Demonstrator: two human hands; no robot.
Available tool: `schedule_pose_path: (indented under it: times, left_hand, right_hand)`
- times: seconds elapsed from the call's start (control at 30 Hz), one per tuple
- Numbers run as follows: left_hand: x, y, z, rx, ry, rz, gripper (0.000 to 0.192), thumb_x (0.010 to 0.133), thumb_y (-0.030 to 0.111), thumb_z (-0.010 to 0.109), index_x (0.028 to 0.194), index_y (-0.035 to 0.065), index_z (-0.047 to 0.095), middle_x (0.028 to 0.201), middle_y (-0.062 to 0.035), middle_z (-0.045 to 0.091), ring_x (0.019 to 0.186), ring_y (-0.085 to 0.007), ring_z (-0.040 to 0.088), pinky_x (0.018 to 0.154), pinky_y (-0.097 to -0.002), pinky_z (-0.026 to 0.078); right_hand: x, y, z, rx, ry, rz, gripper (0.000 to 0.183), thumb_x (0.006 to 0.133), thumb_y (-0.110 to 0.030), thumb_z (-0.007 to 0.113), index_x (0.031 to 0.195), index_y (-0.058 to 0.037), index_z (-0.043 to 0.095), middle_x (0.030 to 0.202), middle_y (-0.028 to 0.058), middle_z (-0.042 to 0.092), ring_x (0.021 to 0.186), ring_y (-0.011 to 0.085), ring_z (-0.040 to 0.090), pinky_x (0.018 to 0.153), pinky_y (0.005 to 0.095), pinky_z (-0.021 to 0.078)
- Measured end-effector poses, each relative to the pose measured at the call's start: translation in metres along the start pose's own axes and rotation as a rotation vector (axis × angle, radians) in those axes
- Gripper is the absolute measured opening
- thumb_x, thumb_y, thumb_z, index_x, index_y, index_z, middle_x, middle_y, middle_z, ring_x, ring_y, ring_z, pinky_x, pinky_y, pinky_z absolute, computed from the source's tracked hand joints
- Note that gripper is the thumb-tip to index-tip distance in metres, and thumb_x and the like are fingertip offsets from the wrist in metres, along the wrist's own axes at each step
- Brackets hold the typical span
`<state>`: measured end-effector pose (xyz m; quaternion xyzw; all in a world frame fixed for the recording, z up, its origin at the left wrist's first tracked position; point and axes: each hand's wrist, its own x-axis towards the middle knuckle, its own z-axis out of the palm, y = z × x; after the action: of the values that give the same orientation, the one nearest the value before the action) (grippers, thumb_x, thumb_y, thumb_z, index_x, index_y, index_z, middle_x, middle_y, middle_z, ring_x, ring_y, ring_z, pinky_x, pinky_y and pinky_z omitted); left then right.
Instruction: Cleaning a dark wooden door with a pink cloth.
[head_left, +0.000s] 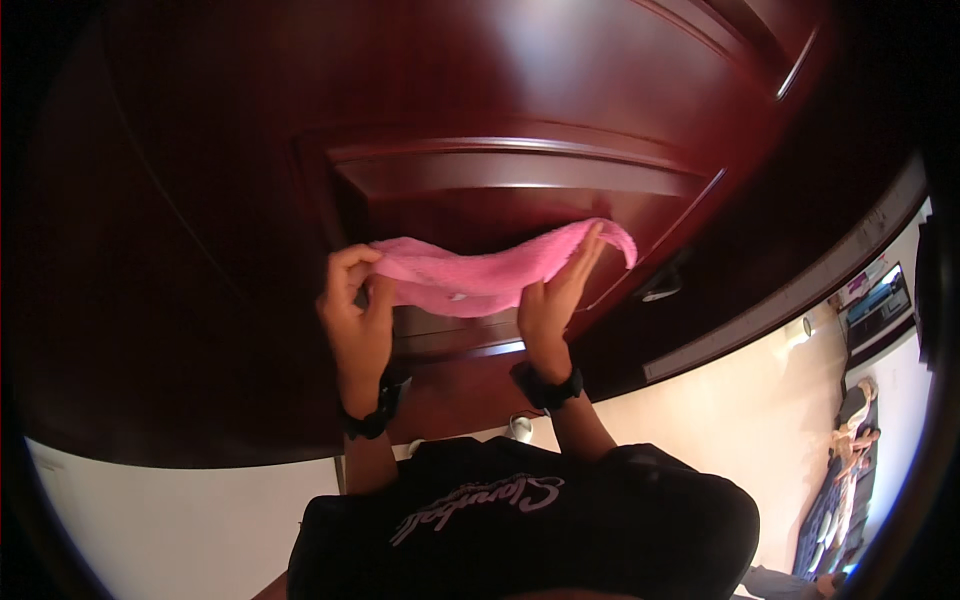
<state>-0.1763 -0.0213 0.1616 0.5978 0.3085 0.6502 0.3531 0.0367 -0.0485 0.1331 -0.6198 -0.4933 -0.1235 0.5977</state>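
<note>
A pink fleecy cloth (465, 281) stretches between my two hands in front of a glossy dark red-brown wooden door (225, 195). My left hand (360, 330) pinches the cloth's left end between thumb and fingers. Nearer the other end, my right hand (551, 311) holds the cloth with its fingers straight, and a loose corner curls past the fingertips. Behind the cloth is a recessed door panel (525, 210) with a raised moulding. A small pale tag or mark shows on the cloth's lower fold. Both wrists wear black bands.
At the door's right side sits a metal door handle or lock (664, 286). Past the door edge is a light floor or wall (720, 420). Several people (847, 457) are at the far right, with a screen (877, 296) beyond. A small white object (521, 429) shows near my right forearm.
</note>
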Motion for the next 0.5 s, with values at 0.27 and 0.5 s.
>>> schedule_pose_path:
  times: [0.27,0.5]
  left_hand:
    - [0.003,0.000,-0.042,0.058,0.295,0.101,0.017,0.093,0.002,0.059,0.110,0.0028,0.056,0.098,-0.0062,0.065,0.088,-0.0094,0.059,0.079,-0.0232,0.046]
    - [-0.001,0.002,-0.043,-0.006,0.391,0.123,0.017,0.095,0.004,0.059,0.112,0.0035,0.055,0.095,-0.0081,0.067,0.078,-0.0062,0.057,0.069,-0.0185,0.043]
  right_hand:
    - [-0.065,-0.035,0.039,0.138,-0.269,-0.050,0.085,0.079,0.002,0.057,0.150,0.0090,0.012,0.152,0.0397,0.007,0.143,0.0553,0.008,0.117,0.0528,0.0148]
    - [-0.065,-0.044,0.022,0.114,-0.372,-0.091,0.076,0.087,-0.003,0.060,0.149,0.0083,0.017,0.152,0.0391,0.012,0.142,0.0541,0.015,0.115,0.0521,0.0216]
